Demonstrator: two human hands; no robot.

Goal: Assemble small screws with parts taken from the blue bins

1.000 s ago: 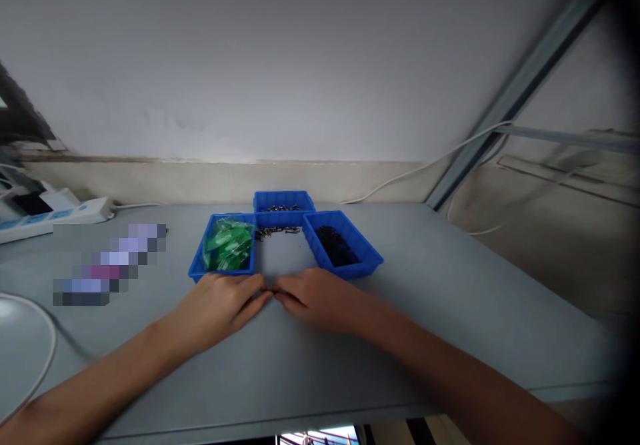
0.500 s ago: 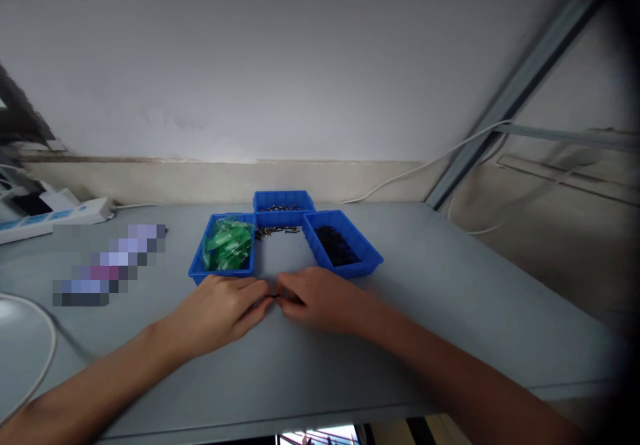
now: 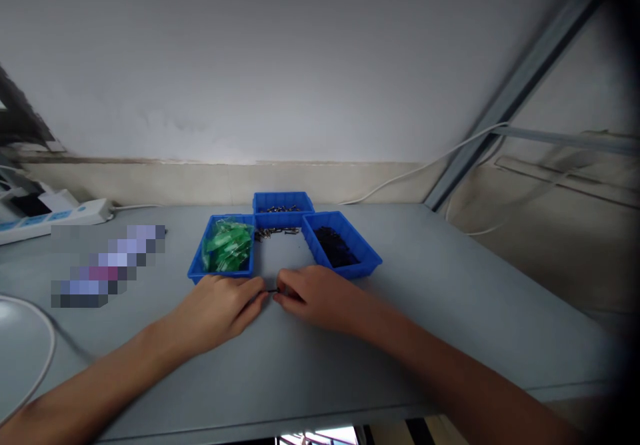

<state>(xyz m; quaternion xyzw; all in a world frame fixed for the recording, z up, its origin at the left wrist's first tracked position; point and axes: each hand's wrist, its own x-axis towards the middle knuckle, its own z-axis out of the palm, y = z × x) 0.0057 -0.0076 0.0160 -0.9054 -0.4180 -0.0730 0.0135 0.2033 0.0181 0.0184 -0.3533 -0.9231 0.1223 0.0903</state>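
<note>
Between my two hands runs a thin dark rod-like piece [image 3: 271, 290], too small to name more exactly. My left hand [image 3: 225, 308] pinches its left end between thumb and fingers. The right end is in the closed fingertips of my right hand [image 3: 315, 298]. Just beyond the left hand stands a blue bin [image 3: 195, 268] with green pieces in clear plastic [image 3: 229, 244]. Past the right hand is another blue bin [image 3: 370, 258] holding many small black parts [image 3: 334, 245]. A third blue bin [image 3: 283, 220] at the back contains small metal parts [image 3: 283, 209].
Loose small metal pieces [image 3: 280, 231] lie in front of the back bin. A white power strip [image 3: 90, 212] is at the far left, and a pale cable [image 3: 53, 338] loops near the left forearm. The grey table [image 3: 280, 378] meets a wall behind.
My fingertips have moved slightly apart, and more of the thin dark piece shows between them. Both hands keep their pinch. The bins stay in place.
</note>
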